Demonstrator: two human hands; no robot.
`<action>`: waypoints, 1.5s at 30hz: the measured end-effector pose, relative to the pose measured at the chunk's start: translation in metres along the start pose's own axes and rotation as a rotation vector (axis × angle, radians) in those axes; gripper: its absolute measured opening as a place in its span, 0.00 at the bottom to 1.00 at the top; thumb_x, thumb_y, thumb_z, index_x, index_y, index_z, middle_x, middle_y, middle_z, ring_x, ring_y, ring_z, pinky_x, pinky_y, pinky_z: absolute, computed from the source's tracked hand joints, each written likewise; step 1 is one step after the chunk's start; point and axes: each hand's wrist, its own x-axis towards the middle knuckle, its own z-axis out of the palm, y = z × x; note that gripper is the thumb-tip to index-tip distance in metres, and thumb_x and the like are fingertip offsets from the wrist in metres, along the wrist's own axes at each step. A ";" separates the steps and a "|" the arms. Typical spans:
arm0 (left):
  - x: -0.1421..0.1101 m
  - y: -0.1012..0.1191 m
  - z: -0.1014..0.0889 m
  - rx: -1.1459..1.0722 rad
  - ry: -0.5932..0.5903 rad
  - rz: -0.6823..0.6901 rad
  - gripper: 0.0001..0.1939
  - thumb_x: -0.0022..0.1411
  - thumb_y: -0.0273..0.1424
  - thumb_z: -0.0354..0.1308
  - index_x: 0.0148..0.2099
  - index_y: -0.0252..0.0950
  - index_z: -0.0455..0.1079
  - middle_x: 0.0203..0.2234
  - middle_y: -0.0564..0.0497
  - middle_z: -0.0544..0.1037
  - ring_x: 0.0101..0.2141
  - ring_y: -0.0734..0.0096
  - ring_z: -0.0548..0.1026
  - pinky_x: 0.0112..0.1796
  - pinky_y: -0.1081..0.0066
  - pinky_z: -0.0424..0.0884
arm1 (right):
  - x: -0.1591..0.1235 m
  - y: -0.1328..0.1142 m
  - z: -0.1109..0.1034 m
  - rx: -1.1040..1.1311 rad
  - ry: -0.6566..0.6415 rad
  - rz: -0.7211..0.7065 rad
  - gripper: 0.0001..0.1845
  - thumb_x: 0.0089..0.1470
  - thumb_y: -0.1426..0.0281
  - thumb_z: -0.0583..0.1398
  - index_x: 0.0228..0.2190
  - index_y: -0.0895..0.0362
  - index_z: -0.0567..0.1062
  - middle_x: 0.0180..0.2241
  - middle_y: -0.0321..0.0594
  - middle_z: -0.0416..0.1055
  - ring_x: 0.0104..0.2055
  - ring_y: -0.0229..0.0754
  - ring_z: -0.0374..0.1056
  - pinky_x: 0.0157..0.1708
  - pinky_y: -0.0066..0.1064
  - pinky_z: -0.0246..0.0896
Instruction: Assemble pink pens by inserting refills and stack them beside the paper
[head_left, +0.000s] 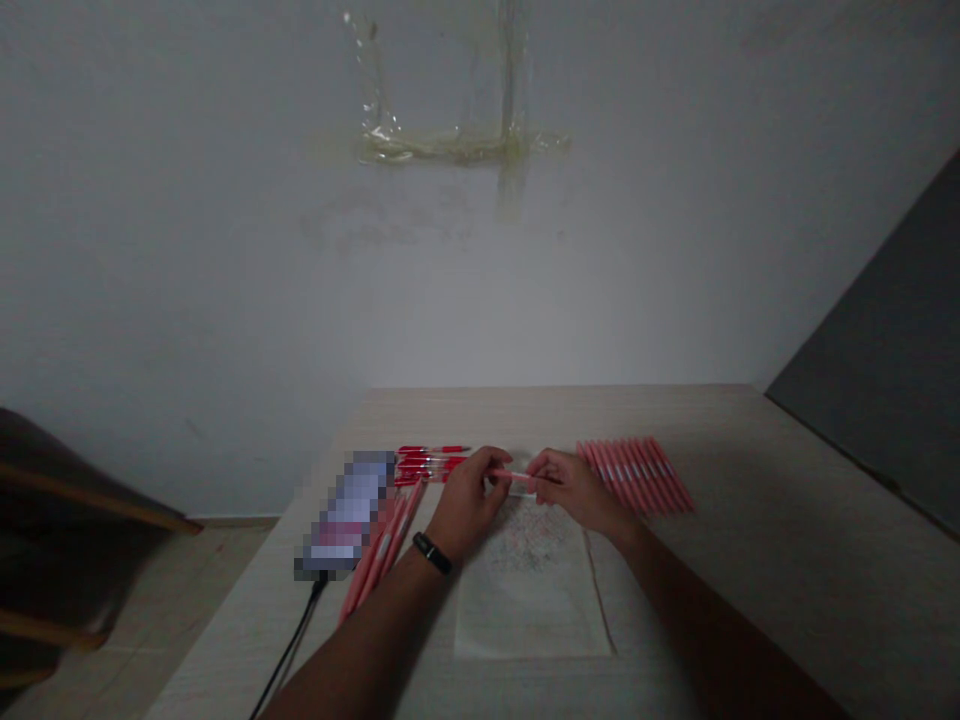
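Observation:
My left hand [465, 500] and my right hand [574, 488] meet above the table, both pinching a pink pen [514, 480] held level between them. Its exact parts are too small and dim to make out. Beneath the hands lies a sheet of paper with a faint pink and grey print [531, 590]. Several red pens [431, 463] lie stacked sideways just beyond my left hand. Several pink pens [637, 477] stand in a neat slanted row to the right of my right hand. More pink pens [382, 555] lie to the left of my left wrist.
A pixelated phone [346, 508] lies at the table's left side, with a black cable [294, 632] running off the edge. A black band [433, 552] circles my left wrist. A dark chair [67, 530] stands at the left, and a dark panel [877, 350] leans at the right.

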 end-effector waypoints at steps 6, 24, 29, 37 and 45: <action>0.001 0.004 -0.001 -0.020 0.000 -0.002 0.12 0.63 0.31 0.57 0.49 0.36 0.69 0.34 0.50 0.77 0.31 0.70 0.72 0.31 0.72 0.65 | 0.000 -0.001 0.000 0.007 -0.016 0.016 0.19 0.51 0.55 0.67 0.34 0.57 0.73 0.27 0.34 0.72 0.27 0.36 0.69 0.26 0.27 0.62; 0.001 0.009 -0.004 -0.025 0.006 -0.007 0.13 0.61 0.31 0.58 0.49 0.36 0.70 0.32 0.51 0.77 0.29 0.70 0.71 0.31 0.72 0.65 | 0.001 0.006 -0.001 0.036 -0.027 0.041 0.14 0.51 0.62 0.67 0.35 0.56 0.73 0.27 0.34 0.73 0.27 0.36 0.70 0.26 0.27 0.63; 0.002 0.009 -0.004 -0.018 0.016 -0.016 0.06 0.62 0.31 0.57 0.41 0.36 0.70 0.32 0.51 0.77 0.29 0.71 0.71 0.30 0.72 0.64 | 0.001 0.005 -0.002 -0.017 0.022 0.034 0.12 0.51 0.63 0.66 0.33 0.57 0.73 0.26 0.34 0.72 0.27 0.37 0.69 0.26 0.27 0.62; 0.001 0.002 -0.001 0.012 -0.038 0.002 0.01 0.58 0.26 0.56 0.35 0.36 0.69 0.27 0.52 0.74 0.30 0.70 0.70 0.32 0.72 0.64 | 0.002 0.000 -0.003 -0.141 0.121 -0.043 0.12 0.54 0.61 0.65 0.32 0.58 0.74 0.24 0.33 0.70 0.28 0.36 0.66 0.28 0.27 0.59; -0.001 -0.011 0.003 0.061 -0.049 -0.024 0.12 0.58 0.26 0.58 0.46 0.36 0.75 0.36 0.47 0.79 0.37 0.65 0.74 0.38 0.69 0.68 | 0.001 -0.002 -0.006 -0.176 0.091 -0.072 0.12 0.56 0.60 0.64 0.35 0.57 0.75 0.26 0.35 0.72 0.30 0.38 0.69 0.31 0.28 0.63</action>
